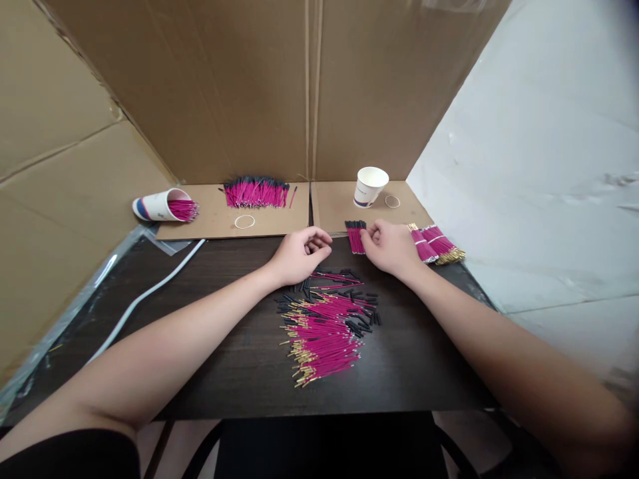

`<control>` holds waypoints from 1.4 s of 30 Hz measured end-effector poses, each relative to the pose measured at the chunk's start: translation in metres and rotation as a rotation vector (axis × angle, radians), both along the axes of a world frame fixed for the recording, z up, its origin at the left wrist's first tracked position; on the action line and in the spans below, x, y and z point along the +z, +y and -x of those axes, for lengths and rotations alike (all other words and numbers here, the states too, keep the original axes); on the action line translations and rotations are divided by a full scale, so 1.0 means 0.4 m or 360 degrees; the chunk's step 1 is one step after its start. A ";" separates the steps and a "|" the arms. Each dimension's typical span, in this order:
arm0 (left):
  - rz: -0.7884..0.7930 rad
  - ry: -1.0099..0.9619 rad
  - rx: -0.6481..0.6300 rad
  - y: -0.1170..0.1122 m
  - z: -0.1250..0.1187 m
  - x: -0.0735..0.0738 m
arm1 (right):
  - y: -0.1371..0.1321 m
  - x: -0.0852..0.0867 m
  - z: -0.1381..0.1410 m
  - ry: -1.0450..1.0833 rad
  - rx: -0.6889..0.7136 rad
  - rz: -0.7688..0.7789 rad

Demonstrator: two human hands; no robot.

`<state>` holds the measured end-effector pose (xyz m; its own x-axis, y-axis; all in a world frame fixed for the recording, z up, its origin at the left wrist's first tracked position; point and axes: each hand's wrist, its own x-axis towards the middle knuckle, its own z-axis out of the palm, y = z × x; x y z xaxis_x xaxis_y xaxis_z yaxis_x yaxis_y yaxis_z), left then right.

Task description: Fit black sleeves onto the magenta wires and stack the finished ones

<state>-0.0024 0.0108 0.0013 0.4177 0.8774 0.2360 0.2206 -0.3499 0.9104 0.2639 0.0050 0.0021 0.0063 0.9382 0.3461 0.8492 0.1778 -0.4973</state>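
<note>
My right hand [390,246] pinches a small bunch of magenta wire pieces with black caps [355,237] at the far edge of the dark table [210,359]. My left hand [301,254] rests just left of it, fingers curled inward; what they hold, if anything, is hidden. Below both hands lies a loose pile of magenta wires with gold tips and black caps [324,326]. Two banded bundles of magenta wires [434,244] lie right of my right hand.
Cardboard walls stand at the back and left, a white sheet at the right. On the cardboard base are a row of capped wires [256,192], a tipped cup holding wires [162,205], an upright paper cup [370,186], two rubber bands [244,221] and a white cable [144,296].
</note>
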 end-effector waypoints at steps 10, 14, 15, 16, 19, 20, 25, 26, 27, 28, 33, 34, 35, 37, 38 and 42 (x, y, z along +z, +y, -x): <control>-0.0068 0.0134 -0.0038 -0.008 0.002 0.011 | -0.031 0.024 -0.002 0.0136 0.0230 -0.0084; -0.0328 0.0273 -0.0199 -0.017 0.009 0.022 | -0.069 0.064 -0.001 0.0067 0.0756 -0.0028; -0.0384 0.0284 -0.0246 -0.019 0.011 0.023 | -0.078 0.074 0.001 0.0041 0.0908 0.0004; -0.0420 0.0289 -0.0293 -0.020 0.013 0.024 | -0.087 0.083 0.003 0.0026 0.1032 0.0052; -0.0448 0.0317 -0.0419 -0.018 0.019 0.024 | -0.105 0.102 0.010 0.0041 0.1266 0.0185; -0.0458 0.0333 -0.0446 -0.016 0.021 0.024 | -0.109 0.106 0.013 0.0038 0.1311 0.0221; -0.0495 0.0387 -0.0469 -0.011 0.019 0.026 | -0.121 0.107 0.026 0.0000 0.1448 0.0347; -0.0491 0.0402 -0.0458 -0.011 0.018 0.027 | -0.122 0.106 0.028 -0.0010 0.1461 0.0373; -0.0490 0.0419 -0.0446 -0.011 0.017 0.028 | -0.123 0.105 0.030 -0.0025 0.1463 0.0398; -0.0493 0.0435 -0.0436 -0.012 0.016 0.028 | -0.124 0.104 0.031 -0.0044 0.1457 0.0424; -0.0547 0.0470 -0.0437 -0.012 0.015 0.027 | -0.125 0.098 0.034 -0.0202 0.1386 0.0478; -0.0560 0.0463 -0.0443 -0.011 0.015 0.026 | -0.126 0.097 0.035 -0.0248 0.1368 0.0474; -0.0570 0.0454 -0.0450 -0.011 0.015 0.026 | -0.129 0.095 0.036 -0.0298 0.1346 0.0464; -0.0575 0.0445 -0.0454 -0.011 0.016 0.025 | -0.134 0.093 0.040 -0.0395 0.1307 0.0443; -0.0567 0.0449 -0.0451 -0.012 0.016 0.026 | -0.137 0.092 0.042 -0.0442 0.1290 0.0431; -0.0532 0.0474 -0.0435 -0.015 0.014 0.031 | -0.145 0.094 0.049 -0.0567 0.1254 0.0391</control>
